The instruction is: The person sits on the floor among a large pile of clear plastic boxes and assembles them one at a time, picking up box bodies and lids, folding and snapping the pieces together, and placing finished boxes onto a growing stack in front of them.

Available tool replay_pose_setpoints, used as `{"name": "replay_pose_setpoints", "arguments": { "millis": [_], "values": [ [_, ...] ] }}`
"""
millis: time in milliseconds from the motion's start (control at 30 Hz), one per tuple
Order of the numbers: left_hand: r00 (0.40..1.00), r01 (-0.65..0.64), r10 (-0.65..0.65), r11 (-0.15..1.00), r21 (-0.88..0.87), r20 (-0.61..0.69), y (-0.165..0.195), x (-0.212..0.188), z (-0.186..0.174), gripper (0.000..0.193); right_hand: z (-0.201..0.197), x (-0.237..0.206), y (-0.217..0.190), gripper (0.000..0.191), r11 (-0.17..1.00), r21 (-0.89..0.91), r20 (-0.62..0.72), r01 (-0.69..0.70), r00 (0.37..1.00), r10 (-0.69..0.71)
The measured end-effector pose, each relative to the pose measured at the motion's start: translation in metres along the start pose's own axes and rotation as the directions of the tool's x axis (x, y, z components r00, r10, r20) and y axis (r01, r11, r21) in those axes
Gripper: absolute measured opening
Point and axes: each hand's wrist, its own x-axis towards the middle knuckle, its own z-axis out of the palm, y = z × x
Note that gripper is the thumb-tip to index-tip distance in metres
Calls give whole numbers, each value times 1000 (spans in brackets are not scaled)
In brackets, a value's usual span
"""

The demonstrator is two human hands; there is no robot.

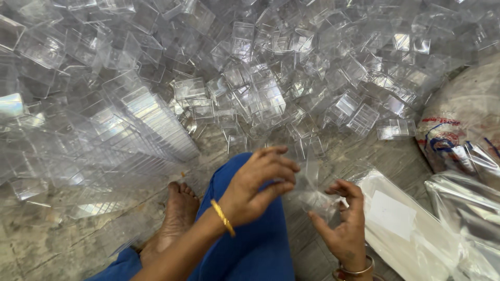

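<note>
— What are the hands doing?

— The left hand (258, 184) and right hand (344, 221) meet above the blue-clad knee (255, 244), each grip closed on one small clear plastic box (311, 193) held between them.

— How far along is the work?

— A long nested stack of boxes (156, 122) lies on the floor (47, 244) to the left, seemingly finished. The big loose heap of boxes (291, 62) ahead looks mostly untouched, so plenty remains.

— Anything nearby?

— Clear plastic bags (411, 229) at the right.

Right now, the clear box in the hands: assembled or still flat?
Cannot tell. The clear box sits between the left hand and right hand, but glare and transparency hide its shape.
</note>
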Motion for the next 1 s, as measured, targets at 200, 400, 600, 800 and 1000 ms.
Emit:
{"name": "replay_pose_setpoints", "arguments": {
  "millis": [200, 400, 600, 800, 1000],
  "values": [
    [986, 62, -45, 992, 107, -159, 15, -13, -24, 6, -18, -4, 29, 79, 512, -858, 243, -39, 847, 473],
    [973, 139, -106, 978, 154, -205, 14, -46, -36, 7, -7, -11, 51, 90, 352, -931, 332, 100, 633, 699],
    [967, 162, -131, 978, 131, -220, 22, -65, -27, 9, 82, 41, 91, 65, 765, -603, 150, -225, 910, 386],
    [957, 187, -132, 962, 198, -259, 27, -68, -44, 11, 95, 43, 109, 28, 889, -319, -17, -330, 939, 342],
    [979, 28, 0, 990, 136, -202, 37, -50, -28, 16, 34, 8, 25, 83, 995, 42, 91, 90, 991, -94]
  ]
}}
